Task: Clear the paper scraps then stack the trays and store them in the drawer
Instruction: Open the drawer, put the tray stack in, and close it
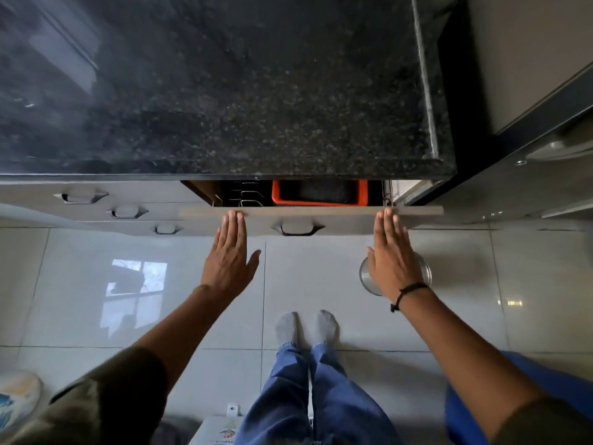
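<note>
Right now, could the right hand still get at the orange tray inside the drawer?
Probably yes, barely: the right hand lies flat on the drawer front, and only a narrow gap under the countertop still exposes the orange tray.

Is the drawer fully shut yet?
No, the drawer front stands out from the cabinet, leaving a gap that shows the orange tray inside, with both flat hands against it.

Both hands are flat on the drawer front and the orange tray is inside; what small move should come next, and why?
Probably push forward evenly with both hands to shut the drawer. It is only slightly open, the orange tray already lies inside, and the left hand and right hand rest open on its front, either side of the handle.
</note>
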